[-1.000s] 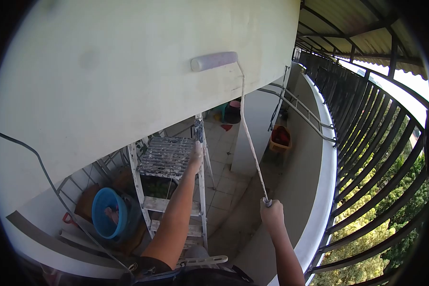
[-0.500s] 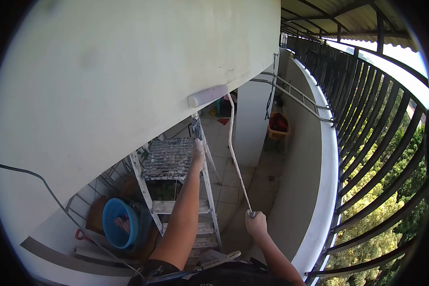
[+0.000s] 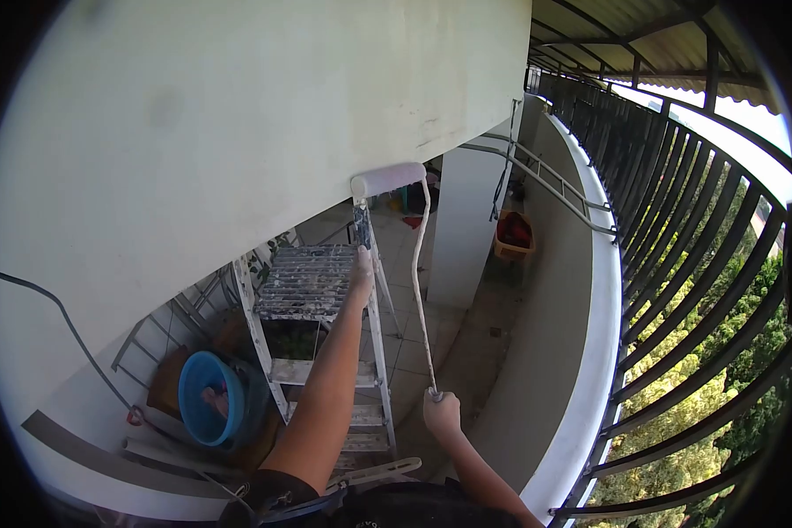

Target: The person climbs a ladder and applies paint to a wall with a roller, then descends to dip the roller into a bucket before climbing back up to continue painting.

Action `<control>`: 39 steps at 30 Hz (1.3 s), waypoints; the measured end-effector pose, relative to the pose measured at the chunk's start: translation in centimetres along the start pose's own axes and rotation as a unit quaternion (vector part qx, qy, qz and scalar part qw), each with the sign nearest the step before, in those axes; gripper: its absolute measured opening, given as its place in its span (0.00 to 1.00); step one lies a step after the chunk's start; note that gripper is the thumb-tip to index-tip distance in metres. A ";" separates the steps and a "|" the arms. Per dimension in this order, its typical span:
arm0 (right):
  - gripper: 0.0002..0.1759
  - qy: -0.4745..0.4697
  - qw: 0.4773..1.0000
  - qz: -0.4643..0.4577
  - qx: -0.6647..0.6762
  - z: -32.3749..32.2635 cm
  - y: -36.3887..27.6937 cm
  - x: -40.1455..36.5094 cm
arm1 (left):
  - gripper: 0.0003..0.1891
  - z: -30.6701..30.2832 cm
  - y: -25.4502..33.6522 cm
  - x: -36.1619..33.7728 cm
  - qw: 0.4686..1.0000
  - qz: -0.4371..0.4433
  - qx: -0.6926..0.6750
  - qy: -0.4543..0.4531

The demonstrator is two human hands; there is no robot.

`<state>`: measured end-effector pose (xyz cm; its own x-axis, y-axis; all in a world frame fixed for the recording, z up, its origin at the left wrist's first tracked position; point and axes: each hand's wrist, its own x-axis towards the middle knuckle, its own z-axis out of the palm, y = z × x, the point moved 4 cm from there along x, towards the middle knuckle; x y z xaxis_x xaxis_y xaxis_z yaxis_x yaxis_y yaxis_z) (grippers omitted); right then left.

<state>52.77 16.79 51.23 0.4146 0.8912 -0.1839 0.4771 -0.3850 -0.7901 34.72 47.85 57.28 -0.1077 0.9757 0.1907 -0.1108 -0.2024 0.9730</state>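
A paint roller (image 3: 389, 180) with a pale, fluffy sleeve lies along the lower edge of the off-white wall (image 3: 238, 132). Its long bent rod (image 3: 417, 273), crusted with paint, runs down to my right hand (image 3: 443, 414), which is closed around the grip. My left hand (image 3: 362, 271) is closed on the paint-spattered upper frame of a metal stepladder (image 3: 376, 339), just below the roller's left end. The ladder's slatted top platform (image 3: 306, 280) is streaked with dried paint. My fingers hide most of the roller grip.
Dark metal railings (image 3: 669, 255) rise beyond a low parapet (image 3: 581, 370) on the right, with trees outside. A blue tub (image 3: 204, 431) stands left of the ladder. An orange basket (image 3: 513, 236) sits farther along the floor, past a white pillar (image 3: 458, 224). A cable (image 3: 70, 330) hangs across the left wall.
My right hand has shifted left and the rod stands more upright. The roller has turned closer to level at the wall's edge. My left hand keeps its hold on the ladder.
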 end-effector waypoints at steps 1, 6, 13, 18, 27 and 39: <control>0.25 -0.002 1.000 0.006 0.004 -0.1 0.2 0.1 | 0.27 -0.1 0.2 0.0 1.000 0.009 0.000 -0.004; 0.24 0.019 0.999 -0.011 0.023 -1.2 -2.6 2.9 | 0.29 -0.2 0.4 -0.3 0.999 -0.013 0.036 0.014; 0.17 0.002 0.998 -0.014 0.059 0.2 -2.2 3.6 | 0.30 -0.3 0.4 -0.5 0.999 -0.032 0.022 0.001; 0.17 -0.006 1.000 0.004 0.028 0.7 -0.7 2.9 | 0.29 -0.2 0.2 -0.4 1.000 -0.011 0.015 0.002; 0.16 0.041 0.997 -0.056 0.040 -5.7 -11.2 7.9 | 0.31 0.0 1.0 -0.6 0.999 -0.009 0.037 0.019; 0.24 0.028 0.998 -0.041 0.048 -3.5 -8.4 9.2 | 0.32 -0.4 -0.2 0.2 0.999 0.015 0.031 0.003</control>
<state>55.29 27.44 58.25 0.4208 0.9031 -0.0852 0.4364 -0.2839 -0.8538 34.35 48.06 57.11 -0.1162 0.9689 0.2185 -0.0469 -0.2251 0.9732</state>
